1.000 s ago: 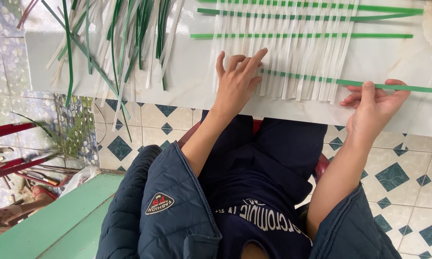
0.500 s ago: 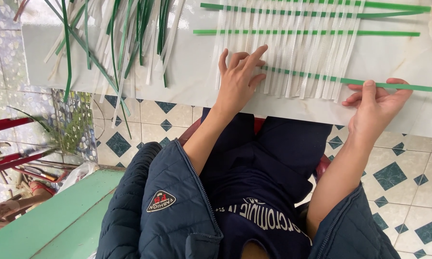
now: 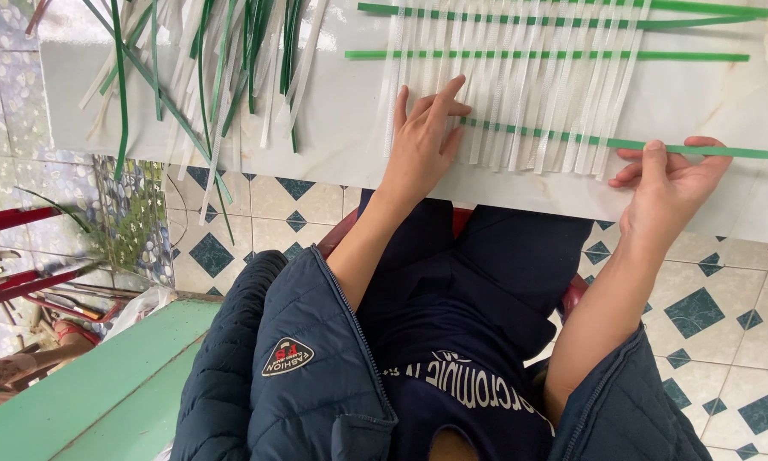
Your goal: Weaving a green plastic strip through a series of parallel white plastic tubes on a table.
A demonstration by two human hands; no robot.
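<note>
- Nearest: dark blue padded jacket (image 3: 290,376) hanging open over the lap, green bench edge (image 3: 85,393) beside it on the left, blue-and-white diamond floor tiles (image 3: 700,316) below the table.
- Right hand (image 3: 670,183) at the near edge of the white table (image 3: 333,145), fingers narrowed around the free end of a green strip (image 3: 572,137), pinching it, likely to keep it straight across the white ones.
- Left hand (image 3: 422,141) flat, fingers spread wide, pressing down on the row of white strips (image 3: 520,94), probably so these stay parallel and do not slide.
- Green strip woven crosswise through the white strips, between both hands.
- Farther off: two more green cross strips (image 3: 546,55) already lying through the row.
- Far left: loose pile of spare green and white strips (image 3: 205,60), well apart, blocking nothing.
</note>
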